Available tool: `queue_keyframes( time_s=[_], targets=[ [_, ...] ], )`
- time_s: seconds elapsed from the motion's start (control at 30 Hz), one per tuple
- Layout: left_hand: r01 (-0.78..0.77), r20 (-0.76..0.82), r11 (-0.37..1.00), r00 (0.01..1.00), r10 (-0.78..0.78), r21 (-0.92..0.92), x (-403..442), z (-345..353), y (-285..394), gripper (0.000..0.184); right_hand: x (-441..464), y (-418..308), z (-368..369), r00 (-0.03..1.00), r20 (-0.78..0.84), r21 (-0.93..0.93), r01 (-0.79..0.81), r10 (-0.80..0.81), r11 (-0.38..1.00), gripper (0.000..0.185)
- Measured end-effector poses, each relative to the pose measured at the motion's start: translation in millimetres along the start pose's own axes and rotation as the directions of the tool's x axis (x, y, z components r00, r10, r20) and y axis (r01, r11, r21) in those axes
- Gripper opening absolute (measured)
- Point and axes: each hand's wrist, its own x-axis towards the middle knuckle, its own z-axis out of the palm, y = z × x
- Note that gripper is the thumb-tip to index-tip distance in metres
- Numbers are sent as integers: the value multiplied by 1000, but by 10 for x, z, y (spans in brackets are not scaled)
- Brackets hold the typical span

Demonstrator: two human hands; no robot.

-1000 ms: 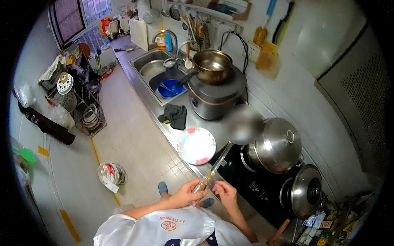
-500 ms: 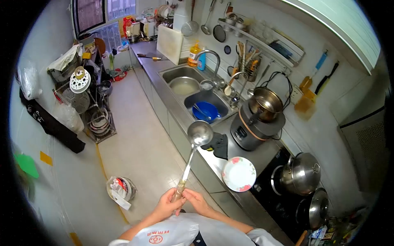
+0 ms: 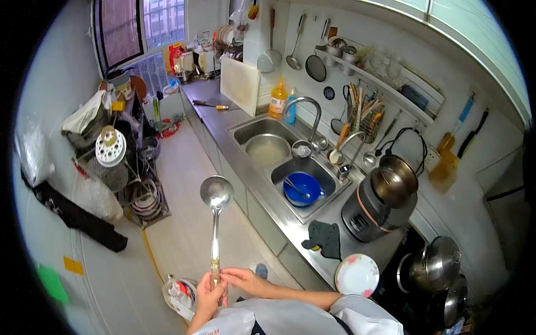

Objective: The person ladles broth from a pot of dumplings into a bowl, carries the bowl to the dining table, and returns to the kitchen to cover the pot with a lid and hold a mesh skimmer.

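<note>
kitchen floor [image 3: 184,184] running alongside a steel counter [image 3: 204,89]. the ladle [image 3: 215,234] is held up over that floor, so lifting looks done, setting down not yet. left hand [image 3: 209,297] is wrapped round the handle [image 3: 215,265], right hand [image 3: 248,282] meets it, can't tell if it's gripping too.
</note>
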Motion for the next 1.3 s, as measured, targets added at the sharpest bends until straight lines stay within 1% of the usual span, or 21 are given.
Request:
queue_keyframes(
  time_s=[0.03,0.13,0.2,0.23,0.3,0.33,0.43,0.47,0.57,0.6,0.67,0.7,0.8,0.83,0.93,0.97,1.03,1.1,1.2,1.23,1.3],
  targets=[
    [-5,-10,1000,1000,5,1,175,-7,70,19,167,-27,-91,1000,-5,15,29,-29,999,34],
    [63,-21,998,998,-63,-25,593,-3,354,18,606,-37,-347,997,-17,70,73,-72,995,34],
    [34,-16,999,999,-35,-23,853,-49,466,15,939,-103,-539,995,-8,90,101,-101,991,34],
    [25,-13,999,1000,-25,-24,976,-88,507,15,1095,-231,-618,998,-10,49,54,-54,997,34],
    [59,1,996,998,-59,-69,1156,-181,548,16,1342,-526,-784,998,-25,-40,-51,50,998,33],
    [71,-9,995,997,-72,-75,1243,-201,617,16,1525,-431,-886,997,-9,5,72,-72,997,32],
    [84,-2,993,996,-84,-81,1658,-373,762,15,1962,-627,-1123,991,-88,2,103,-103,995,32],
    [92,2,993,996,-92,-80,1810,-431,816,15,2113,-659,-1215,983,-122,18,140,-137,990,32],
    [131,46,987,991,-127,-94,2279,-651,1025,14,2513,-1022,-1436,949,-250,-159,154,-191,975,32],
    [134,66,986,990,-128,-100,2449,-748,1114,13,2635,-1111,-1487,934,-300,-176,145,-193,974,31],
    [115,114,993,987,-112,-20,2789,-980,1297,12,2940,-1325,-1604,895,-387,-221,142,-220,965,29],
    [105,137,994,985,-106,13,2936,-1055,1383,12,3079,-1426,-1675,873,-416,-241,162,-253,957,29],
    [138,188,982,969,-161,129,3302,-1237,1832,13,3394,-1714,-1821,799,-496,-266,231,-339,936,28],
    [132,207,983,966,-156,124,3438,-1313,1891,13,3475,-1828,-1863,777,-505,-313,239,-375,919,28],
    [124,260,986,954,-149,108,3836,-1457,2005,14,3664,-2072,-2007,704,-568,-345,265,-425,900,29],
    [122,273,987,951,-146,102,3958,-1474,2034,14,3702,-2194,-2019,679,-615,-331,238,-400,913,29],
    [120,306,988,941,-144,95,4215,-1474,2064,15,3792,-2292,-2230,641,-630,-416,198,-438,888,28],
    [125,341,988,928,-150,96,4465,-1457,2060,16,3888,-2379,-2456,600,-623,-443,257,-501,859,28],
    [165,357,971,908,-218,175,4832,-1335,2160,16,4028,-2584,-2815,529,-647,-527,210,-549,823,30],
    [158,355,970,910,-215,184,4951,-1256,2203,16,4103,-2641,-2988,509,-639,-506,287,-577,813,31],
    [143,339,964,916,-214,223,5165,-1145,2330,15,4239,-2891,-3314,428,-666,-555,264,-611,789,30]
  ],
)
